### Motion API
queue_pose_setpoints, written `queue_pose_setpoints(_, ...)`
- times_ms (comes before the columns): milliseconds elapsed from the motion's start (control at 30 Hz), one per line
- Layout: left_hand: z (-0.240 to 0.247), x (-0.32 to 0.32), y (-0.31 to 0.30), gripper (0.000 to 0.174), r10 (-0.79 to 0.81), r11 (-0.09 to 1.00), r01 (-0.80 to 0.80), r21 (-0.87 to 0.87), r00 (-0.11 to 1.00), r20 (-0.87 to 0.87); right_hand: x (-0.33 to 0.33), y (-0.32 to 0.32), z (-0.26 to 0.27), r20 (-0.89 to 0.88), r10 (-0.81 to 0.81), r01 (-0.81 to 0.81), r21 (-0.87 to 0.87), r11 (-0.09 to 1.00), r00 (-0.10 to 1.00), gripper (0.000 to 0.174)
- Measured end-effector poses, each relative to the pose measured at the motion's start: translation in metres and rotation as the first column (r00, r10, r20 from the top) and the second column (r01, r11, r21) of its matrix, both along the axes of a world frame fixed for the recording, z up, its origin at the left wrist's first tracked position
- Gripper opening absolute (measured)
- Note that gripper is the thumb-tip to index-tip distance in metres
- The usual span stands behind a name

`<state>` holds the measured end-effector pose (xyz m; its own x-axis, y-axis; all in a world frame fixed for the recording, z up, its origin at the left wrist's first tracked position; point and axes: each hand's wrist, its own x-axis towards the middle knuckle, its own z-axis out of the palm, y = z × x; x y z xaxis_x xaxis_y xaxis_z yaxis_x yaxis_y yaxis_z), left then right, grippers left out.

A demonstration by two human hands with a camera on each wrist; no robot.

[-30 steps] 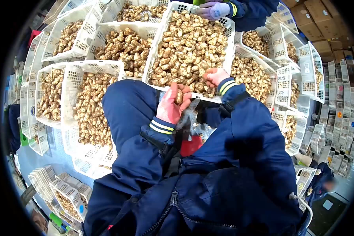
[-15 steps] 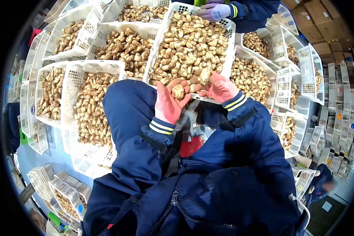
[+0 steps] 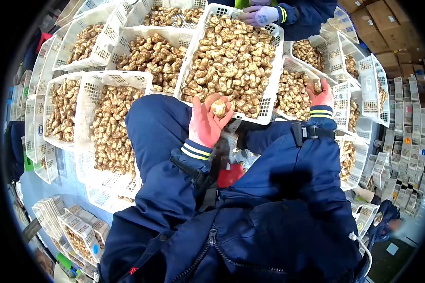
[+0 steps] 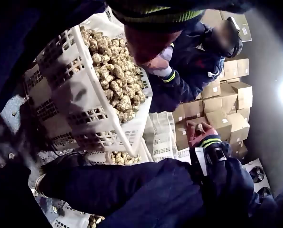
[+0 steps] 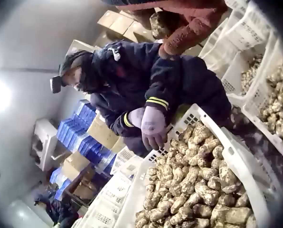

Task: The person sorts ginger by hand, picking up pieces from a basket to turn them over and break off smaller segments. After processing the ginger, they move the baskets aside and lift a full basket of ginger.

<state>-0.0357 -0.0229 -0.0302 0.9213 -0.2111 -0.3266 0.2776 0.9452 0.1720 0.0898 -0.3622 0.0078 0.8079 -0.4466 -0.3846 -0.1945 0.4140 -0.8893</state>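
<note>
I wear pink gloves and a blue jacket. My left hand [image 3: 208, 120] is palm up at the near rim of the big white middle crate [image 3: 270, 101], its fingers curled about a brown mushroom [image 3: 218, 108]. Off to the right, my right hand [image 3: 321, 96] hovers over a second mushroom crate [image 3: 293, 92]. In the right wrist view its fingers [image 5: 184, 35] grip another mushroom [image 5: 160, 21]. The left wrist view shows the middle crate [image 4: 80, 99] from the side and my right hand [image 4: 201, 135] beyond it.
Several white crates of mushrooms [image 3: 108, 122] ring my knees. Across the middle crate, another person's pale gloved hand [image 3: 259, 14] rests on its far rim [image 5: 153, 126]. Stacked empty crates [image 3: 406, 122] and cardboard boxes [image 3: 382, 19] stand at the right.
My right hand picked a mushroom out of the middle crate and swung it right, over the neighbouring crate. My left hand stayed in place with its mushroom, opening briefly, then curling again.
</note>
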Motion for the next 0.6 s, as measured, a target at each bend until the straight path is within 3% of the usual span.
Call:
queue_pose_setpoints(100,-0.004,-0.001,0.0,0.055,-0.035,0.999,0.036,-0.008,0.998,0.047,0.004,0.012,-0.014,0.076,0.259,-0.264,0.069,0.962,0.963,0.027)
queue_pose_setpoints(167,-0.004,-0.001,0.001,0.051,-0.063,0.996,0.066,0.056,0.996,-0.057,-0.01,0.048,0.002,0.14,0.356,-0.35,-0.063,0.935,0.924,0.031)
queue_pose_setpoints(233,-0.008,-0.002,0.002,0.046,-0.06,0.997,0.063,0.048,0.996,-0.062,-0.018,0.074,0.012,0.189,0.465,-0.463,-0.057,0.884,0.865,0.033)
queue_pose_setpoints(267,-0.011,-0.004,0.002,0.046,-0.041,0.997,0.044,0.064,0.998,-0.04,-0.019,0.075,0.008,0.207,0.511,-0.519,-0.014,0.855,0.834,0.041)
queue_pose_setpoints(300,-0.011,-0.006,0.001,0.045,-0.024,0.997,0.025,0.078,0.999,-0.021,-0.022,0.078,0.008,0.22,0.562,-0.559,-0.083,0.825,0.797,0.052)
queue_pose_setpoints(333,-0.009,-0.004,0.001,0.044,-0.05,0.992,0.059,0.111,0.995,-0.085,-0.022,0.081,0.01,0.208,0.574,-0.57,-0.083,0.817,0.792,0.055)
queue_pose_setpoints(400,-0.008,-0.002,0.002,0.045,-0.07,0.993,0.074,0.092,0.996,-0.046,-0.018,0.087,0.011,0.206,0.598,-0.594,-0.091,0.8,0.774,0.058)
queue_pose_setpoints(467,-0.003,-0.007,0.0,0.044,-0.046,0.985,0.042,0.166,0.999,0.022,-0.023,0.084,0.009,0.163,0.642,-0.629,-0.131,0.767,0.749,0.052)
queue_pose_setpoints(500,-0.007,-0.002,0.001,0.043,-0.085,0.984,0.098,0.148,0.992,-0.091,-0.023,0.085,0.009,0.149,0.639,-0.621,-0.151,0.769,0.755,0.049)
queue_pose_setpoints(567,-0.014,-0.006,0.0,0.041,-0.071,0.985,0.07,0.156,0.997,-0.001,-0.023,0.086,0.009,0.16,0.593,-0.566,-0.187,0.803,0.789,0.044)
queue_pose_setpoints(600,-0.014,-0.003,0.001,0.04,-0.097,0.979,0.117,0.166,0.987,-0.125,-0.022,0.084,0.012,0.149,0.585,-0.556,-0.197,0.808,0.797,0.044)
